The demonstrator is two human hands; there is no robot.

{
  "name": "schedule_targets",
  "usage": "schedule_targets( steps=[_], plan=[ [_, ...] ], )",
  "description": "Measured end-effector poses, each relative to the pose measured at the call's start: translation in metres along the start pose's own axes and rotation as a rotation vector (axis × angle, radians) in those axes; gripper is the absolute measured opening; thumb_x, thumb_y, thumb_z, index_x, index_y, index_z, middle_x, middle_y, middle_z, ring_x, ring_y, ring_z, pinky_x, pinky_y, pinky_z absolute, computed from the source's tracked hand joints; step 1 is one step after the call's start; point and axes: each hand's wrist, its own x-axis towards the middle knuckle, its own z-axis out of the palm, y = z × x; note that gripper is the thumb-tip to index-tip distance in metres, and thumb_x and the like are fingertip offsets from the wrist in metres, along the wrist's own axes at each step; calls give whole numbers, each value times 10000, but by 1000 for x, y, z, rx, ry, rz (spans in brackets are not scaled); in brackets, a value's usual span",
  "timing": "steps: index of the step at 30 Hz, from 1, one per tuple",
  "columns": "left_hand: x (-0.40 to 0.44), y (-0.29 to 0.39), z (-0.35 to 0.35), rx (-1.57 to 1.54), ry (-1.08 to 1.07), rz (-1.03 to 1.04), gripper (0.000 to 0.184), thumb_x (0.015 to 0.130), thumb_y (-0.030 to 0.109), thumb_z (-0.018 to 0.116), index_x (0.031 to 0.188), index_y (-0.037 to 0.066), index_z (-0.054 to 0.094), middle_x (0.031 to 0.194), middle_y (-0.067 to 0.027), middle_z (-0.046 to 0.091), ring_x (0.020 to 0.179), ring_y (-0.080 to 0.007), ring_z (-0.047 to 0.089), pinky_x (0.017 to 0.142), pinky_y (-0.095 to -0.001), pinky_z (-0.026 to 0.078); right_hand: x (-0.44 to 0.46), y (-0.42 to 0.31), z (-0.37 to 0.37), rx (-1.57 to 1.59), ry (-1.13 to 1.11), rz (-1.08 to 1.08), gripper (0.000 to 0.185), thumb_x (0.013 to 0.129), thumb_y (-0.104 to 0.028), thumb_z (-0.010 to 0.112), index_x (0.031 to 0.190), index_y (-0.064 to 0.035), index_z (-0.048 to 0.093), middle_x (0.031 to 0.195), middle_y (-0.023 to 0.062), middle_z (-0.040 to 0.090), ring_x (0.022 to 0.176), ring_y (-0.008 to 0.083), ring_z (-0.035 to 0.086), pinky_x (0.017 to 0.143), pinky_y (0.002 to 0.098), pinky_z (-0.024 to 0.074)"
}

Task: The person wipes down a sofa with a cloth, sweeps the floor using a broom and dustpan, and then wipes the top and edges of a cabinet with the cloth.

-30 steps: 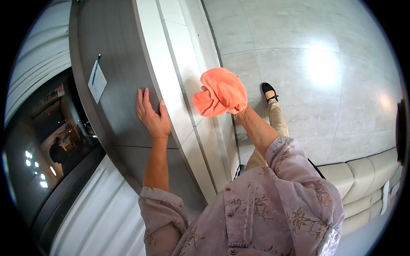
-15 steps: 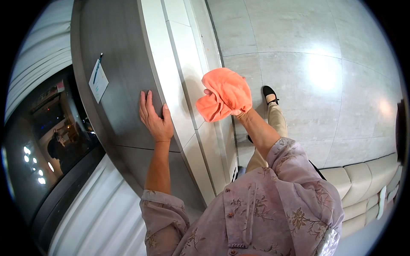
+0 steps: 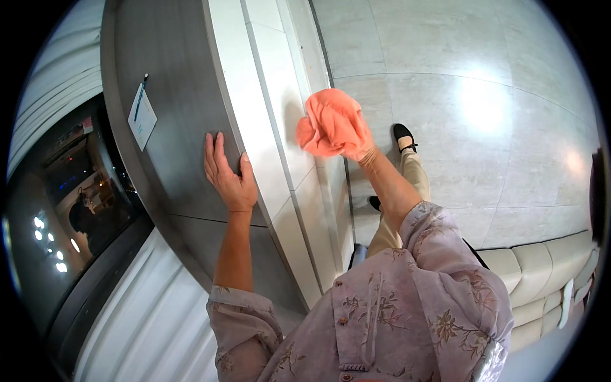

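Observation:
My left hand lies flat on the dark grey countertop, close to its front edge, with fingers stretched out. A bunched orange cloth covers most of my right hand; its fingers are hidden under the fabric. That hand is in front of the white drawer fronts, beside the panel's upper part. Whether the cloth touches the panel I cannot tell.
A white notepad and a dark pen lie on the counter's far side. White curtains and a dark window stand behind it. To the right are grey floor tiles and a beige sofa.
My right hand has moved a little forward along the drawer fronts, and the cloth is bunched differently. My left hand stays in nearly the same place on the counter.

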Motion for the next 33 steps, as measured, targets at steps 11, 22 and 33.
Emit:
schedule_targets(
  steps=[11,22,33],
  plan=[
    [3,-2,-1,-60,-56,26,562,812,142,529,1319,-34,364,1421,-245,286,1305,-398,273,1073,-483,191,89,98,-25,-948,413,-285,522,846,-303,632,1253,-33,449,1125,96,528,1000,188,530,870,303,421],
    [3,1,0,-32,-76,-19,569,801,129,509,1325,-28,353,1429,-249,266,1308,-398,269,1069,-496,194,261,-1,13,-1151,550,-444,697,762,-479,653,1236,2,483,1188,211,548,1152,305,491,936,371,399],
    [3,6,-4,23,-110,1,553,854,153,451,1354,-36,307,1451,-227,237,1336,-367,232,1085,-467,193,38,133,-72,-1263,474,-383,658,879,-300,567,1351,65,289,1342,233,385,1287,338,343,1060,374,265]
  ],
)
